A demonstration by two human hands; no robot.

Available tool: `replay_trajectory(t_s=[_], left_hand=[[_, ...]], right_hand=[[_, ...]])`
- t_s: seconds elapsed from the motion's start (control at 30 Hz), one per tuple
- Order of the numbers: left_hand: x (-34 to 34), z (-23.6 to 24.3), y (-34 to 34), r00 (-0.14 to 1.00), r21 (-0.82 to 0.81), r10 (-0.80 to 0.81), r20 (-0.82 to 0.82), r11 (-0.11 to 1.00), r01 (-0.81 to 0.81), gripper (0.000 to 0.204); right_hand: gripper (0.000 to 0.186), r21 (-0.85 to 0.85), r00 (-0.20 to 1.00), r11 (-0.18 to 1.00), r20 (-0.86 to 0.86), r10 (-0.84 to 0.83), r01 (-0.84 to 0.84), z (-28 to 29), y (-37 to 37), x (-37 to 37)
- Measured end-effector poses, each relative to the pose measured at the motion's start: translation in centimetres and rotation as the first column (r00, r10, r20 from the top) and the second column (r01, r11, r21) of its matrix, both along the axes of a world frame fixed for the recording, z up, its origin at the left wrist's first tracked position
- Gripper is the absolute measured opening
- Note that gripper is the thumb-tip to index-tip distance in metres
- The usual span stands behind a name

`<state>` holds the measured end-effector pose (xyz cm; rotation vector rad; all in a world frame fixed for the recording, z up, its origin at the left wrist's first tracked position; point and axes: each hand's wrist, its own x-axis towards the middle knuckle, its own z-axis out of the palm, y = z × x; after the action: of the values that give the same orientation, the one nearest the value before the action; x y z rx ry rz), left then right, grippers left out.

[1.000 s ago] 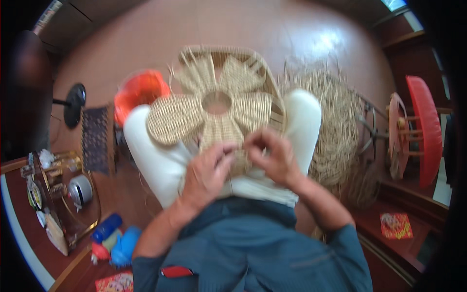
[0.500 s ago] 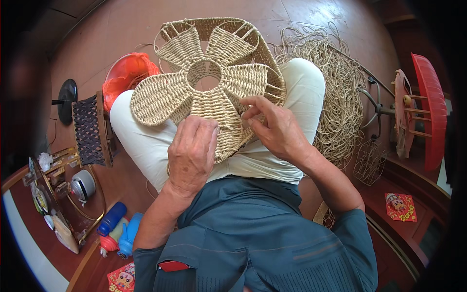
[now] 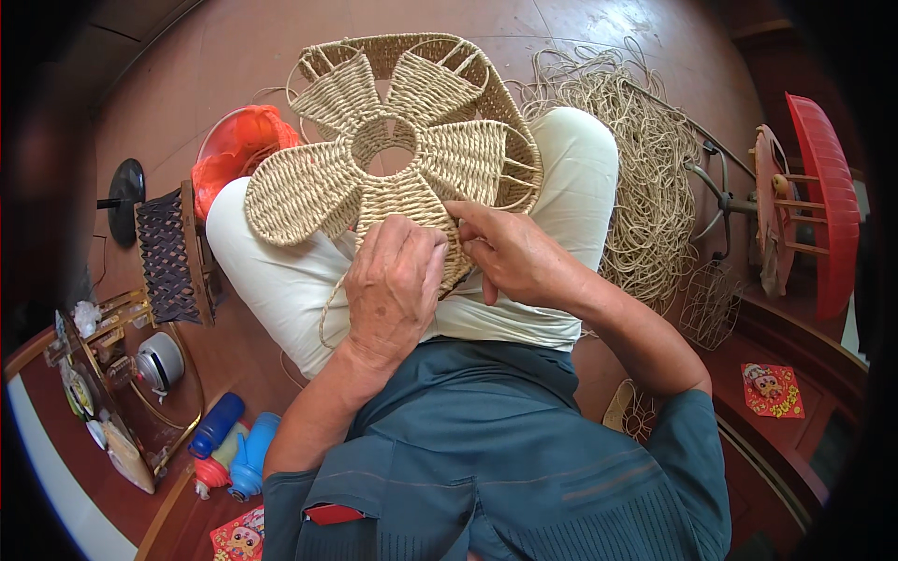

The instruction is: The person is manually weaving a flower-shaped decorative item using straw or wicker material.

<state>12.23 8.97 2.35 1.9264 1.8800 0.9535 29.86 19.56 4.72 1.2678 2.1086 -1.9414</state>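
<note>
A straw-coloured flower-shaped woven piece (image 3: pixel 299 192) rests across my lap, with wide petals, a round hole in its middle and a woven wall around the far side. My left hand (image 3: pixel 395 280) is closed over the near petal, its fingertips pinched together. A thin straw cord (image 3: pixel 326 313) comes out from beneath this hand and loops down its left side. My right hand (image 3: pixel 510 251) holds the right edge of the same petal, index finger on top and the other fingers bent beneath. The exact grip of both hands is partly hidden.
Right of my knee lies a big tangled heap of cord (image 3: pixel 645 187). A red-lined bucket (image 3: pixel 238 150) and a dark woven stool (image 3: pixel 168 252) stand to the left. Bottles (image 3: pixel 253 453) lie lower left. A red round stool seat (image 3: pixel 823 206) is far right.
My left hand has shifted right along the near petal, and the cord loop beside it now shows more. My right hand has moved slightly left and down against the petal's edge.
</note>
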Motion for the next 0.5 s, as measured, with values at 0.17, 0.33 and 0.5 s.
replay_trajectory(t_s=[0.17, 0.33, 0.5], left_hand=[[0.5, 0.1, 0.2, 1.000, 0.023, -0.003, -0.008, 1.000, 0.003, 0.014], [1.4, 0.4, 0.5, 0.998, -0.022, -0.068, -0.002, 0.997, 0.068, 0.020], [1.9, 0.3, 0.9, 0.990, 0.001, -0.140, 0.001, 0.990, 0.140, 0.020]], right_hand=[[0.052, 0.074, 0.996, 0.997, 0.089, -0.001, -0.006, -1.1, -0.8, 0.3], [0.058, 0.662, 0.988, 0.741, -0.154, -0.013, 0.113, -1.3, -2.3, 0.9], [0.050, 0.401, 0.963, 0.888, -0.232, -0.139, 0.224, 2.6, -1.9, 4.2]])
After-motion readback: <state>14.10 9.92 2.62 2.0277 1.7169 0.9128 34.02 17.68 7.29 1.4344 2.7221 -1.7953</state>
